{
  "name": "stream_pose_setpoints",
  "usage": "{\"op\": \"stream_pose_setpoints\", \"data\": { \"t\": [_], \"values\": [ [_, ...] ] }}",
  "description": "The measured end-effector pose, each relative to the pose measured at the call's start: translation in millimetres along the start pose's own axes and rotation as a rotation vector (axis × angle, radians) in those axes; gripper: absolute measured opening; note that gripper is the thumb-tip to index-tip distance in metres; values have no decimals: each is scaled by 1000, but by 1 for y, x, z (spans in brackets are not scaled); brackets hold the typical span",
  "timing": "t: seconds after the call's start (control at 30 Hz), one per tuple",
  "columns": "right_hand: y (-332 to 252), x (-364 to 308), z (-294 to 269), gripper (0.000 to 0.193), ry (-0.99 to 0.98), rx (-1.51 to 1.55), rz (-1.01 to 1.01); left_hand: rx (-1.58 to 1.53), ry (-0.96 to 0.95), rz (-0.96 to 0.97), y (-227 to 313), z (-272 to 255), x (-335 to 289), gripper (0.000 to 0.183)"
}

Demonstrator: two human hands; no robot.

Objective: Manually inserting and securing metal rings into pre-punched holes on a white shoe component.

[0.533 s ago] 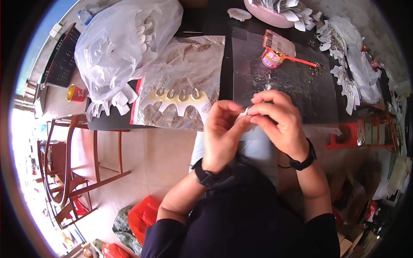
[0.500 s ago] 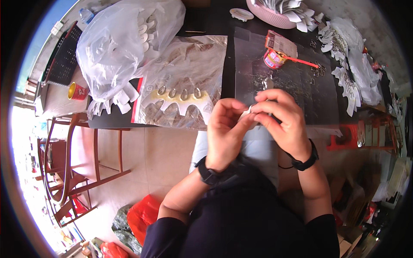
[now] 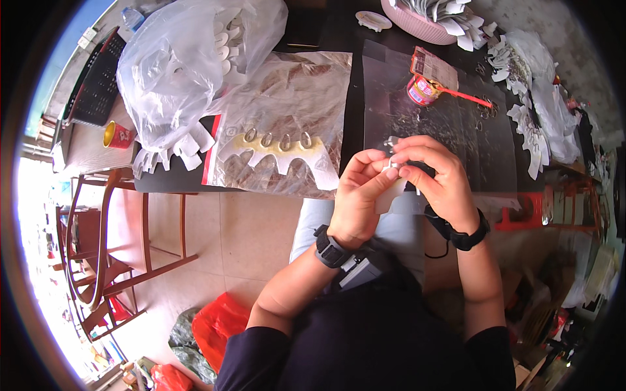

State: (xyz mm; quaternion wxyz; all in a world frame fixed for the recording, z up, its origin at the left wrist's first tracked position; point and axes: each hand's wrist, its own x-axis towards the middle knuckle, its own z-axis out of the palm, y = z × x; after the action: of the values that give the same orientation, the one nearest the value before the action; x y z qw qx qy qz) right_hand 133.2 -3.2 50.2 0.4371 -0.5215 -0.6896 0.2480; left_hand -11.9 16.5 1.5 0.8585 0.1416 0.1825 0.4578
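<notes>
My left hand and my right hand meet over the table's near edge, fingers closed in pinches. Between the left thumb and fingers is a white flat piece, its lower part hanging below the thumb. The right fingertips press at its upper end; what they pinch there is too small to make out. Left of my hands, a white strip with a scalloped edge and a yellowish band lies on a brownish plastic sheet. Several oval metal rings stand along that band.
A small pink-and-yellow tub with a red stick across it stands on a clear sheet. Metal rings lie right of it. A bulky clear bag sits left, a pink basin at the back, white strips far right.
Both hands have shifted slightly right in view. The left hand has turned a little, and more of the white piece now shows below its thumb.
</notes>
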Motion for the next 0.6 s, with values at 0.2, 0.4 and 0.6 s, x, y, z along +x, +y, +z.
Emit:
{"op": "stream_pose_setpoints", "data": {
  "t": [0.2, 0.4, 0.6],
  "values": [
    [-2, 0, -5, 8, -66, 2, 68, 175, -92, 166, -9, -17, -5, 31],
    [3, -11, 1, 9, -1, -94, -19, 395, -31, 16, 2, -5, -3, 12],
    [2, -10, 2, 14, -33, -230, -210, 294, 57, -420, 18, -4, -3, 18]
  ]
}}
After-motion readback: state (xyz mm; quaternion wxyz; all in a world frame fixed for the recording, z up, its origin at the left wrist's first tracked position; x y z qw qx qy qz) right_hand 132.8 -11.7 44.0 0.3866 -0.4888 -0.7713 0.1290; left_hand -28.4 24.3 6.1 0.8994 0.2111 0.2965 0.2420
